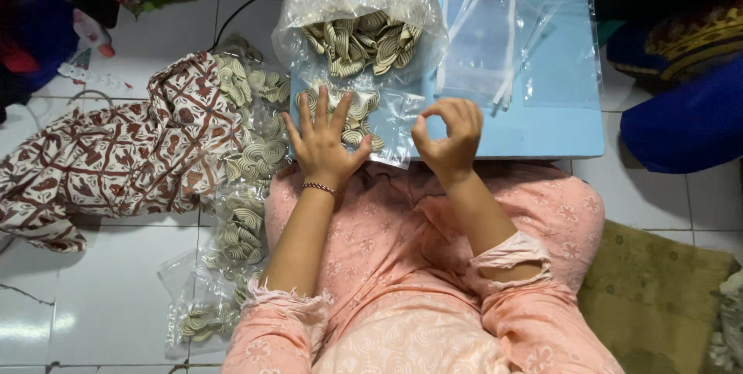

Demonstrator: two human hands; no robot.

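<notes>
A small clear plastic bag filled with beige spiral-patterned discs [364, 122] lies on the near left edge of a light blue low table [557, 122], its near corner hanging just past the rim over the person's lap. The left hand [323, 145] rests flat on this bag with the fingers spread wide, palm down, holding nothing; a thin beaded bracelet [319, 187] circles its wrist. The right hand [449, 135] sits just right of the bag at its right edge, fingers curled in with thumb and forefinger drawn close into a ring; whether they pinch the bag's plastic cannot be told.

Just beyond the small bag, at the far left of the table, stands a large open clear plastic sack holding many more of the same discs [360, 22]. To its right, a loose stack of empty clear sleeves with white strips [491, 33] lies on the table top.

On the white tiled floor [101, 296] to the left, a row of filled clear bags of discs [244, 211] runs from far to near, beside a crumpled brown and white patterned cloth [116, 149]. A dark blue cushion [689, 122] lies at the right, and an olive mat [658, 296] nearer.
</notes>
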